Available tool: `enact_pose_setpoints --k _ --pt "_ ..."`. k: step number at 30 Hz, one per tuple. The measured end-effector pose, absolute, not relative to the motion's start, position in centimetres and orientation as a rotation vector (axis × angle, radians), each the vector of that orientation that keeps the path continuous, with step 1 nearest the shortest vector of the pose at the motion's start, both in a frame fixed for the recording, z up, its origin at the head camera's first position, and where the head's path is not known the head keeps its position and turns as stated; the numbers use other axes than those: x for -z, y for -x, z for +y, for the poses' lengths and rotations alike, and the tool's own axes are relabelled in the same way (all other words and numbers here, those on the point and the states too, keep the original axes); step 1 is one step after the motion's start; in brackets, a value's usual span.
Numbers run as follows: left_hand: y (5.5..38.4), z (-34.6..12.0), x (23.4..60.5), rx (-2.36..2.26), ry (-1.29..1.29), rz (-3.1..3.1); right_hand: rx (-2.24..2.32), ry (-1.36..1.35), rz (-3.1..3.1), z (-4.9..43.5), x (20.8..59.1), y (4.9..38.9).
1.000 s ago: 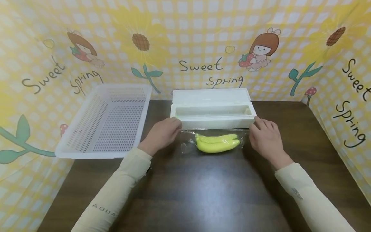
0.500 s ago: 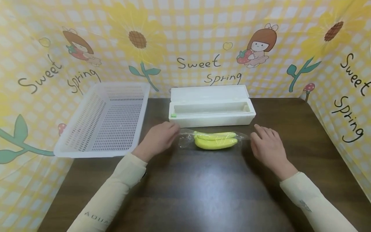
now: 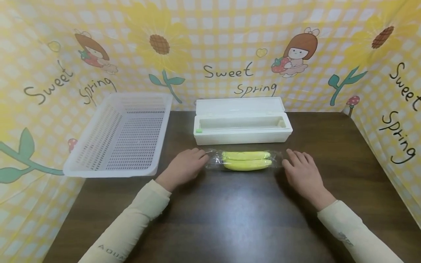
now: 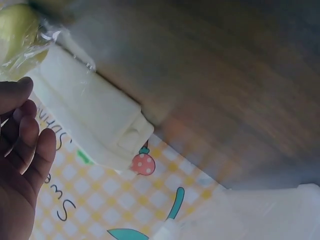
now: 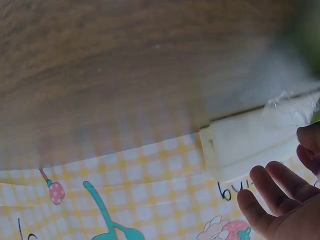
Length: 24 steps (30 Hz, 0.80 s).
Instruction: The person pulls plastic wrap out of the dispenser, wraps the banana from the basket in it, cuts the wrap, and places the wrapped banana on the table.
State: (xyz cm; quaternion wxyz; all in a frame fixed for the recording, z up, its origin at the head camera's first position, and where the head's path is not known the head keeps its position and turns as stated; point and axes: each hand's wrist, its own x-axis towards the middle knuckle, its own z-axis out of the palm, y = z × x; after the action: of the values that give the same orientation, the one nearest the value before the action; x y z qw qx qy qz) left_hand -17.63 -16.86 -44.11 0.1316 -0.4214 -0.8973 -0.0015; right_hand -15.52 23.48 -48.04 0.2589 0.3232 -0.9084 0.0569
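Yellow bananas (image 3: 246, 160) lie on the table under a sheet of clear cling film (image 3: 215, 159). At the film's left end, my left hand (image 3: 184, 166) pinches its edge between thumb and index finger, the other fingers loosely bent. My right hand (image 3: 304, 177) pinches the right end in the same way. In the left wrist view, film clings around the bananas (image 4: 17, 32) beside the thumb. Crinkled film (image 5: 295, 109) also shows above the thumb in the right wrist view. Behind the bananas stands a long white box (image 3: 243, 138), its lid raised.
A small green piece (image 3: 198, 130) sits at the box's left front edge. On the left stands a white perforated plastic basket (image 3: 110, 173). A checked, printed cloth (image 3: 227, 44) hangs around the back and sides of the dark wooden table (image 3: 236, 219).
Both hands have drawn back from the box toward the person and lowered. The film between them has come down over the bananas. The green piece, hidden at first, now shows.
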Motion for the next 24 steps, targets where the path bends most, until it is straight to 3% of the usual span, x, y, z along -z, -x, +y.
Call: enact_pose_setpoints --k 9,24 --pt "17.5 -16.2 45.0 -0.057 1.270 -2.609 0.053 -0.928 -2.579 22.6 49.2 15.4" --pt "18.6 -14.3 46.1 0.002 1.175 -2.647 0.114 -0.769 -2.673 21.3 49.4 16.5"
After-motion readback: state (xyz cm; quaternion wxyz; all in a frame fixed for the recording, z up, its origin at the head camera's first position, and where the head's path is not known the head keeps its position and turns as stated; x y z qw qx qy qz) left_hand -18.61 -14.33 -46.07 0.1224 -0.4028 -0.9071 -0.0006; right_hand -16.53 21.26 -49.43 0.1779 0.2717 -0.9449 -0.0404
